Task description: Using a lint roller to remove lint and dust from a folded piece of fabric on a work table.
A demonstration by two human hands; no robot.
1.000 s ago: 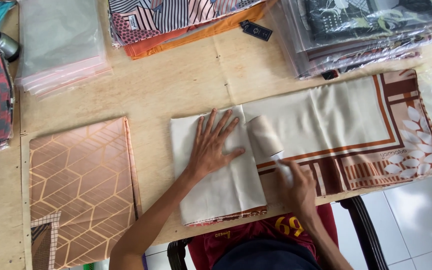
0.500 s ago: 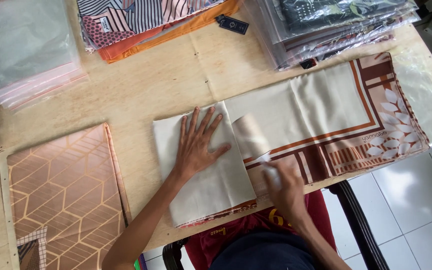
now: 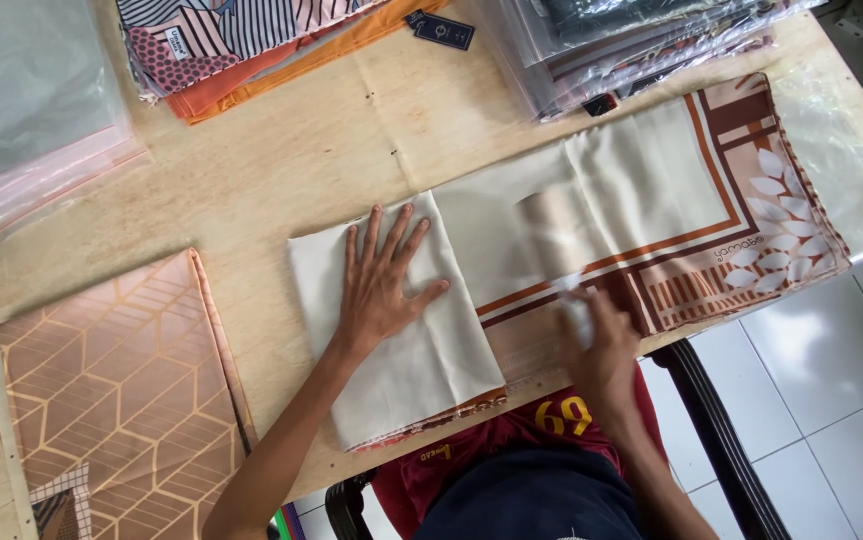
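A long beige scarf (image 3: 652, 180) with a brown border and a white leaf print lies across the wooden table (image 3: 282, 190). Its left end is folded over into a plain beige square (image 3: 422, 360). My left hand (image 3: 382, 285) lies flat on that folded square with the fingers spread. My right hand (image 3: 602, 350) sits at the table's near edge and grips a pale, blurred tool (image 3: 557, 230) that rests on the scarf just right of the fold. What the tool is cannot be told.
An orange cloth with a geometric pattern (image 3: 102, 380) lies at the near left. Stacked patterned scarves (image 3: 232, 40), clear plastic bags (image 3: 32, 110) and bagged scarves (image 3: 642, 40) line the far side. A dark tag (image 3: 440, 30) lies between them. Chair frame (image 3: 722, 430) and tiled floor (image 3: 832, 350) are at the right.
My right hand has slid the pale tool to the right along the scarf, away from the fold. My left hand has stayed flat on the folded part.
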